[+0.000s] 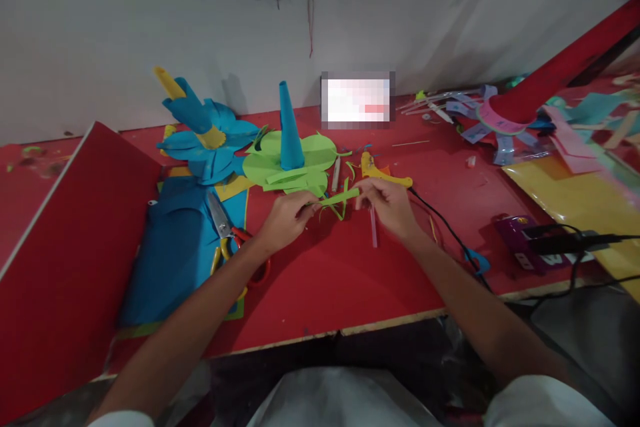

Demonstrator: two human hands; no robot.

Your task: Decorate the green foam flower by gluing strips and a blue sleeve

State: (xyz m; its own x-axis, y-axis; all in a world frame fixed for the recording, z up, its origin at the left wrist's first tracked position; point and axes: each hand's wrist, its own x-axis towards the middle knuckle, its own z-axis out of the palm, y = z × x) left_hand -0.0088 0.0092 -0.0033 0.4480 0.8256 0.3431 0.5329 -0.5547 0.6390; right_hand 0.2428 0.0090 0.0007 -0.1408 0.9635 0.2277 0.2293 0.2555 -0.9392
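Note:
Between my two hands a narrow light-green strip (pixel 341 198) is stretched, slightly slanted above the red table. My left hand (pixel 290 219) pinches its left end, and my right hand (pixel 387 205) pinches the right end. More thin green scraps (pixel 345 210) lie just under it. Behind my hands is a green petal-shaped piece (pixel 317 150) with a blue cone (pixel 290 130) standing on it. A yellow glue gun (pixel 385 175) rests right behind my right hand, and a clear glue stick (pixel 374 227) lies below that hand.
Scissors (pixel 220 217) lie on blue sheets (pixel 167 260) to the left, beside an upright red panel (pixel 75 260). A blue flower with a cone (pixel 200 137) stands at the back left. A black cable (pixel 445 227), a purple box (pixel 525 247) and yellow sheets (pixel 565 193) occupy the right.

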